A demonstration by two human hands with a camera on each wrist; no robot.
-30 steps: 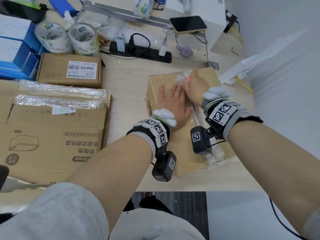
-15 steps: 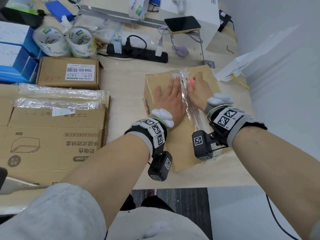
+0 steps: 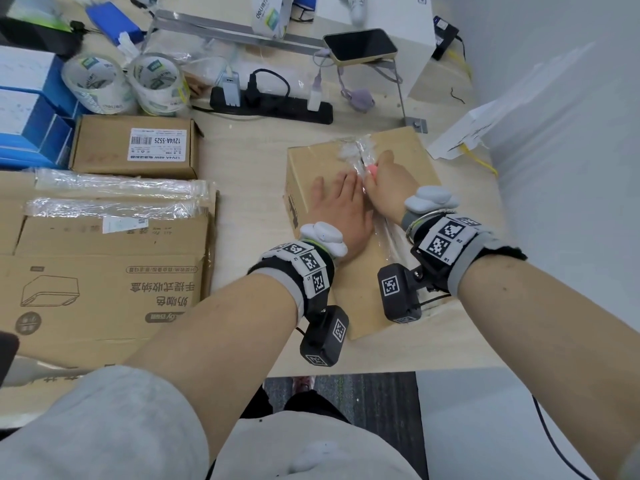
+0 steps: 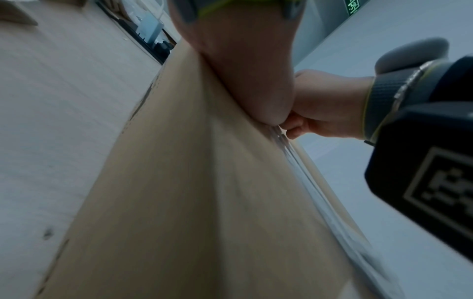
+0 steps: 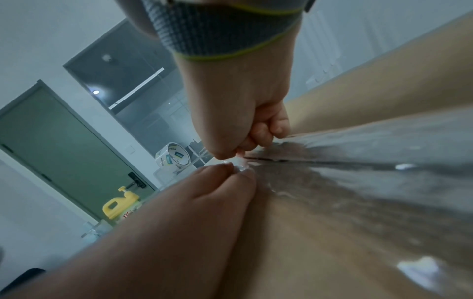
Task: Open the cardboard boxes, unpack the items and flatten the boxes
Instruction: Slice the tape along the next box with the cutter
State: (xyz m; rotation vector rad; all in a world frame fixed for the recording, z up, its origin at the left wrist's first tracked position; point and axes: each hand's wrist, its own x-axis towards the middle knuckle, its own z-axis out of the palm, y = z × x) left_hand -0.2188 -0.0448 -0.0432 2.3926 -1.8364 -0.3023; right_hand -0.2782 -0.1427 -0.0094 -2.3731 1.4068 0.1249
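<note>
- The left hand [image 3: 341,211] lies flat, palm down, on top of the cardboard box [image 3: 311,161], fingers straight and pressed against the lid; it grips nothing.
- The right hand [image 3: 389,183] is clenched just beside the left one, touching it, and grasps a small pink tool [image 3: 371,169] whose tip sits at the box's centre seam.
- From the right wrist, the curled fingers [image 5: 266,129] meet the clear tape [image 5: 384,145] at a dark slit along the seam, with the left fingertips right below them.
- Crumpled, loosened tape [image 3: 360,150] lies just beyond both hands, on the far part of the lid.
- The box stands on the desk [image 3: 242,188] under both hands, its near edge close to the desk's front.
- Left of the left hand, well apart: a smaller labelled box [image 3: 135,147], flattened cartons [image 3: 104,271] and two tape rolls [image 3: 156,81].
- Beyond the hands: a black power strip [image 3: 273,105] and a phone [image 3: 360,46].
</note>
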